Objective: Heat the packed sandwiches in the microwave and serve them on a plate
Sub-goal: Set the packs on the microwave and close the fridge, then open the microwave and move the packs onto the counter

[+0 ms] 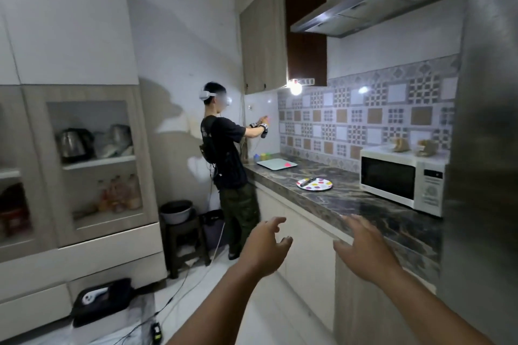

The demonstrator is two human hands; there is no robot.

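A white microwave point(400, 179) stands with its door closed at the right end of the dark marble counter point(350, 204). Two packed sandwiches point(401, 144) point(426, 147) sit on top of it. A round plate with coloured spots point(315, 184) lies on the counter left of the microwave, with a dark utensil resting on it. My left hand point(265, 246) and my right hand point(364, 249) reach forward in front of the counter edge, fingers spread, holding nothing.
Another person point(227, 165) in a headset stands at the far end of the counter. A pale tray point(276, 163) lies near them. A steel fridge point(487, 148) fills the right edge. Cabinet shelves point(95, 159), a stool point(186, 244), a bag point(103, 297) and cables occupy the left floor.
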